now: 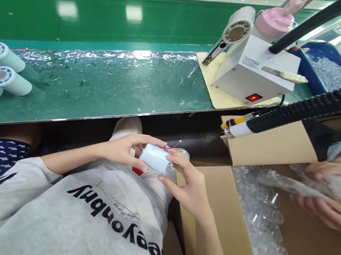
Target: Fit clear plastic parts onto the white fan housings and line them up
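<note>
Above my lap I hold a light-blue cylindrical fan housing [154,158] between both hands. My left hand [127,149] is closed around its left end, thumb below and fingers above. The fingers of my right hand [189,181] pinch its right end, where a clear plastic part [168,169] shows. Thin red wires [174,144] with a small white connector rise from the top side. The ends of the housing are partly covered by my fingers.
Several similar housings [10,80] lie at the bench's left. A white box [253,71] with a lit red switch and a handheld fan [237,29] stand right. A black hose [314,98] crosses there. A co-worker's hands [331,208] handle clear plastic over a carton [238,227].
</note>
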Available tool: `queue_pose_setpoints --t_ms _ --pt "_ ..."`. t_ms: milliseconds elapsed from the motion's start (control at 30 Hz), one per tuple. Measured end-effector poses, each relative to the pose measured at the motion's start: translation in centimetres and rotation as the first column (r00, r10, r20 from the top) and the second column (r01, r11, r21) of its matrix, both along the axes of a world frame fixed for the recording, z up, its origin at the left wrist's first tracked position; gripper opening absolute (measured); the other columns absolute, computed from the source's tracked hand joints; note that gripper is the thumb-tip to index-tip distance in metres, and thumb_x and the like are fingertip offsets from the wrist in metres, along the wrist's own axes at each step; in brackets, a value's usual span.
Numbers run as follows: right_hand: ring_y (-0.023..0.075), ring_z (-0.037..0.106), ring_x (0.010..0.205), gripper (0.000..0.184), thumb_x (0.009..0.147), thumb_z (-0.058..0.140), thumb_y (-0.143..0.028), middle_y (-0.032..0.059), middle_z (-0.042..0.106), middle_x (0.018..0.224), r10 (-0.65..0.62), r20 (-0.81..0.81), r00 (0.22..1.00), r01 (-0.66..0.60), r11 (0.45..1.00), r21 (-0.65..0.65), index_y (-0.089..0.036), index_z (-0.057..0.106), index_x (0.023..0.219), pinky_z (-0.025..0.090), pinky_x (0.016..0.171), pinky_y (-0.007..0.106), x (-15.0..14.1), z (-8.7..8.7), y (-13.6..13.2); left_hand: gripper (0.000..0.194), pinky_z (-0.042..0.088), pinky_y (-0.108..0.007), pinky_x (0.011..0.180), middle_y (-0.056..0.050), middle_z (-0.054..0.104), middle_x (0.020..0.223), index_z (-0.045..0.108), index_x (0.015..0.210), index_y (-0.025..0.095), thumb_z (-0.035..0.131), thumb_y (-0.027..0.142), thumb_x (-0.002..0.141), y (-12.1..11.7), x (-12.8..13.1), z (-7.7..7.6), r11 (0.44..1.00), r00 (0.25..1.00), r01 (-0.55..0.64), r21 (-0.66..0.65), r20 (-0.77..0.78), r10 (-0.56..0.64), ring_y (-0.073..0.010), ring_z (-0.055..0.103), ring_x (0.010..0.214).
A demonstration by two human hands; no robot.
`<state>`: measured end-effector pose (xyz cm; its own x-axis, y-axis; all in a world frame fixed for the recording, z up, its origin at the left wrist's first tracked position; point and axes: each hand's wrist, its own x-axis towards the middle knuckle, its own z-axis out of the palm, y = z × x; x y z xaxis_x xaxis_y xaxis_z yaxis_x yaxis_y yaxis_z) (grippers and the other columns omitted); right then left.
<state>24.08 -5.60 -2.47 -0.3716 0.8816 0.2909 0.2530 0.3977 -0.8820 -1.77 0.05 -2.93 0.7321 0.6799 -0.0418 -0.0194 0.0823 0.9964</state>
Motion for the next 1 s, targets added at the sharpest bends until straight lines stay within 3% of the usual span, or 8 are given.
queue_pose_setpoints --t_ms 133,300,533,767,1000 --pt "0.0303 0.071 0.130 0.047 0.090 0.084 -0.025 0.0112 0.074 0.137 0.000 -0.059 0.998 -0.005 0.997 -0.072 -0.028 0.067 0.133 0.068 0.099 0.043 -0.1 0.3 -0.3 0.077 0.057 -0.042 0.105 -0.013 0.064 0.153 0.060 0.152 0.032 0.090 0.038 0.082 0.3 -0.2 0.4 0.984 0.999 0.034 0.174 0.015 -0.037 -0.0312 0.065 0.134" --pt "0.0238 0.078 0.114 0.049 0.088 0.086 -0.023 0.0047 0.077 0.128 -0.003 -0.119 0.993 -0.021 0.980 -0.199 -0.032 0.068 0.132 0.068 0.099 0.039 -0.2 1.0 -0.5 0.078 0.049 -0.046 0.119 -0.011 0.060 0.158 0.058 0.154 0.035 0.090 0.032 0.082 0.3 -0.5 0.1 0.951 0.997 0.034 0.308 0.052 -0.052 -0.0309 0.059 0.145" --pt "0.0206 0.077 0.114 0.044 0.088 0.087 -0.030 0.0031 0.077 0.126 -0.035 -0.187 0.982 -0.039 0.924 -0.379 -0.034 0.069 0.128 0.067 0.096 0.032 -0.3 1.4 -0.5 0.082 0.047 -0.048 0.122 -0.011 0.059 0.159 0.053 0.157 0.037 0.089 0.028 0.083 0.1 -0.5 0.0 0.928 0.997 0.038 0.371 0.049 -0.060 -0.0304 0.058 0.146" --pt "0.0204 0.076 0.110 0.040 0.088 0.087 -0.039 0.0045 0.074 0.126 -0.081 -0.301 0.950 -0.104 0.829 -0.549 -0.033 0.069 0.123 0.067 0.089 0.030 -0.4 1.4 -0.5 0.083 0.048 -0.047 0.121 -0.011 0.058 0.160 0.053 0.157 0.038 0.089 0.029 0.083 0.2 -0.4 0.1 0.928 0.997 0.047 0.370 0.040 -0.066 -0.0308 0.057 0.147" --pt "0.0171 0.072 0.089 0.046 0.081 0.089 -0.053 0.0029 0.074 0.109 -0.177 -0.334 0.926 -0.103 0.732 -0.673 -0.031 0.068 0.116 0.064 0.077 0.028 -0.9 1.3 -0.4 0.083 0.047 -0.047 0.122 -0.012 0.057 0.160 0.053 0.157 0.036 0.089 0.033 0.083 0.1 -0.6 0.1 0.915 0.998 0.050 0.400 0.013 -0.060 -0.0308 0.056 0.148"
